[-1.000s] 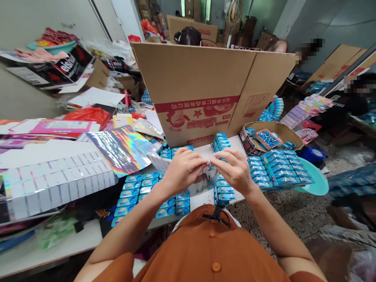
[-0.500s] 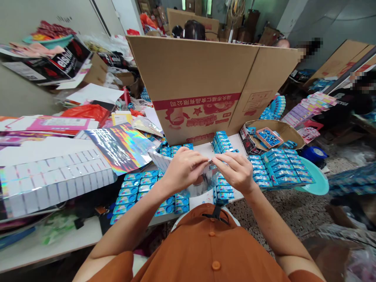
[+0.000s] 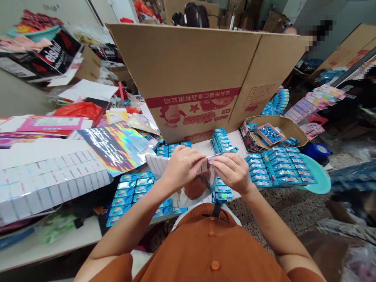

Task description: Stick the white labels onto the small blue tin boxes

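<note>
My left hand (image 3: 183, 166) and my right hand (image 3: 233, 170) pinch the top edge of a clear, shiny plastic bag (image 3: 190, 192) between them, in front of my body. Through the bag shows the brown of my shirt. A white striped stack (image 3: 157, 164) is partly hidden behind my left hand. Rows of small blue boxes (image 3: 126, 192) lie below my left forearm. Another stack of blue boxes (image 3: 221, 141) stands just behind my hands, and more blue boxes (image 3: 282, 166) are to the right of my right hand.
A tall cardboard sheet (image 3: 188, 66) stands behind the table. At the right are a low carton (image 3: 249, 143) with a pink tray (image 3: 269, 135) and a turquoise basin (image 3: 323, 180). Holographic sheets (image 3: 117, 145) lie at the left. People are partly visible beyond.
The view has shifted slightly. My fingertips have moved a little apart along the bag's edge, and the bag hangs more spread out below them.
</note>
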Tool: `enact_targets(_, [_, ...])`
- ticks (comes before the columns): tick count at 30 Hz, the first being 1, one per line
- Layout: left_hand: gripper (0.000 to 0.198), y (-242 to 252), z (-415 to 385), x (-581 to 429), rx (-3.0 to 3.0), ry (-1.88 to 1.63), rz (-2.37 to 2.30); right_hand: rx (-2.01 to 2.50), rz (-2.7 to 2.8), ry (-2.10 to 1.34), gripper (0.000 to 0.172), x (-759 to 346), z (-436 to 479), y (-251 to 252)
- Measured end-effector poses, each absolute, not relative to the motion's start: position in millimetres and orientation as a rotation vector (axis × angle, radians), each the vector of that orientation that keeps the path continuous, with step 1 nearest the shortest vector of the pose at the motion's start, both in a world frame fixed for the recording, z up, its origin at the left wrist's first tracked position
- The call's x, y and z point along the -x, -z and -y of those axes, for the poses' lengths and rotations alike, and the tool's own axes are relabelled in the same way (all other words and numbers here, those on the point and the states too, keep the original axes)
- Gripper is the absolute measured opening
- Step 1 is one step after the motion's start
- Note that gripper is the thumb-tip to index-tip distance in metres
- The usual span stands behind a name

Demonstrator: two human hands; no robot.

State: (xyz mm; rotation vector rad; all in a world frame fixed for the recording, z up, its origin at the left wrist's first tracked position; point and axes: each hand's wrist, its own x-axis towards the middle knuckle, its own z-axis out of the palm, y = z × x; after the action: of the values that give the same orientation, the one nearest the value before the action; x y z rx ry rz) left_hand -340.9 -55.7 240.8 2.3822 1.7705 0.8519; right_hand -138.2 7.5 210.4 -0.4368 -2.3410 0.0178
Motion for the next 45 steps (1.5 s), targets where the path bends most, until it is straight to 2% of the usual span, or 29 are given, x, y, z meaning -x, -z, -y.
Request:
enact_targets(5, [0.025,-217.4,16.1,355.7,-2.364,-0.844,-1.886,0.458,2.301,-0.266,0.016,136.2,-20.4,-195.5])
enact_targets(9, [0.026,-190.9,-29.5,382.1,-2.215,-0.826,-1.969,0.681,2.158,-0.554,0.009,124.6,-41.8,-183.5])
enact_targets(17, [0.031,-95.5,-108.3,429.5,-1.867,-0.475,-2.304,1.264,1.799,-0.879,0.023,85.9,-135.4,-143.9])
enact_targets(20, [0.044,-66.5,-124.5,415.7,-1.782,-0.570,-2.431,1.347,1.738,-0.931,0.025,81.3,-174.1,-126.0])
enact_targets(24, [0.042,-36.7,-151.9,362.1,-1.676,-0.930,-2.046,1.405,1.693,-0.989,0.025,87.8,-217.7,-102.7])
enact_targets(27, [0.045,-20.0,-181.3,314.7,-1.181,-1.144,-1.741,1.408,1.676,-1.023,0.026,96.6,-244.5,-84.5])
enact_targets(30, [0.056,-13.0,-211.6,281.8,-0.641,-1.219,-1.444,1.416,1.655,-1.050,0.024,104.0,-266.8,-68.8])
enact_targets(32, [0.055,-12.4,-228.9,271.2,-0.474,-1.234,-1.308,1.412,1.634,-1.078,0.024,106.9,-279.9,-60.2])
enact_targets(37, [0.041,-9.8,-259.0,268.4,-0.553,-1.205,-1.310,1.408,1.551,-1.138,0.019,106.6,-309.0,-34.9])
enact_targets(45, [0.034,1.6,-295.4,274.7,-0.718,-1.156,-1.555,1.473,1.180,-1.398,0.014,108.3,-347.1,21.7])
